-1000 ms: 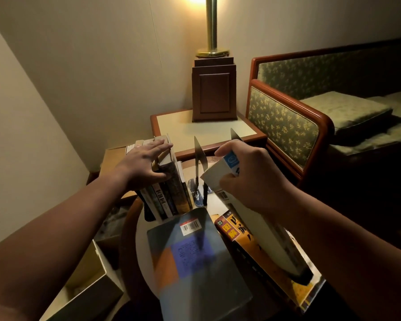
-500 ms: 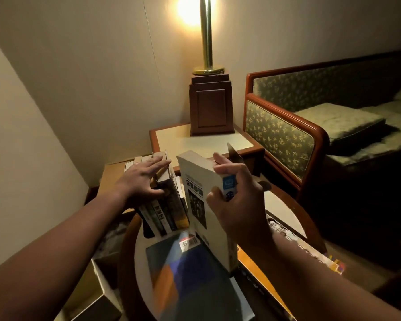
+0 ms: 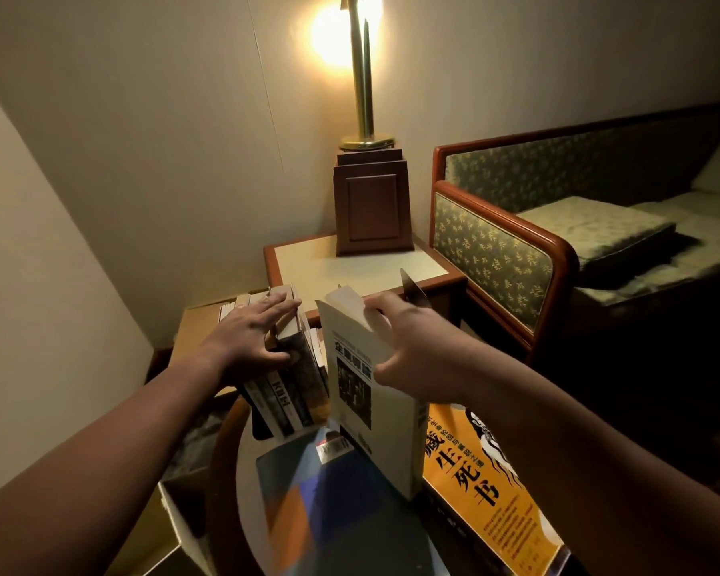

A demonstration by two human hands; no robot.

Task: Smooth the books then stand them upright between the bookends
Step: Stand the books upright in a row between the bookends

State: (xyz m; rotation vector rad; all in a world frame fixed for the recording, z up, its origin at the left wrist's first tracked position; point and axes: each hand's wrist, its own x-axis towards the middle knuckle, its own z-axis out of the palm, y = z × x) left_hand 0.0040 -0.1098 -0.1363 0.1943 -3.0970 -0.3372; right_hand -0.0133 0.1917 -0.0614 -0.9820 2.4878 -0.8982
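Left hand: your left hand (image 3: 253, 338) lies flat on the leaning row of books (image 3: 285, 380), palm and spread fingers pressing their tops, grip wide.
Right hand: your right hand (image 3: 408, 347) pinches the top of the white book (image 3: 366, 392), grip closed on it.
White book: upright on the round worktop (image 3: 250, 509), just right of the row.
Bookend: a dark bookend (image 3: 412, 286) shows behind your right hand.
Flat books: a blue book (image 3: 329, 517) and an orange book (image 3: 491, 496) lie in front.

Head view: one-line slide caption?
Left hand steadies upright books; right hand stands white book beside them.
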